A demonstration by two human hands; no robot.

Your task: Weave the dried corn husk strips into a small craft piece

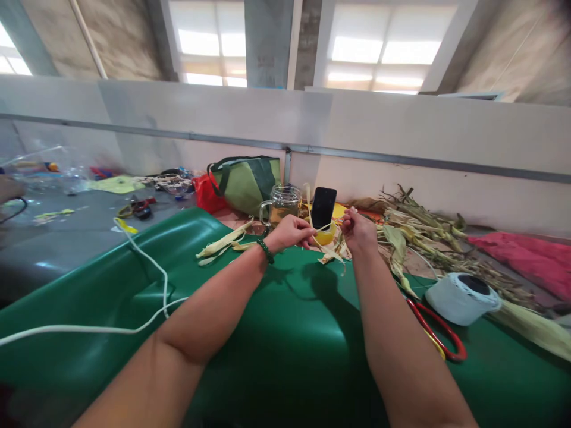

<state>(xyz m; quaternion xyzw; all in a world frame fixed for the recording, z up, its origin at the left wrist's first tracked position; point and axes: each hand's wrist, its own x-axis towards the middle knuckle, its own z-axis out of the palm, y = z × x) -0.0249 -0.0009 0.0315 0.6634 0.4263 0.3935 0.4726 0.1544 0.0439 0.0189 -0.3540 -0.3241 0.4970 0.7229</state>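
The left hand (292, 232) pinches a pale husk strip (308, 201), which rises just beyond it; near it, the right hand (359, 230) is curled, though its hold is unclear.

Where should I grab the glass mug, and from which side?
Probably by the handle of the glass mug, coming from the front left with your left hand: the loop sticks out leftward, while the phone stands on the other side. Keep it level, since it seems to hold liquid.
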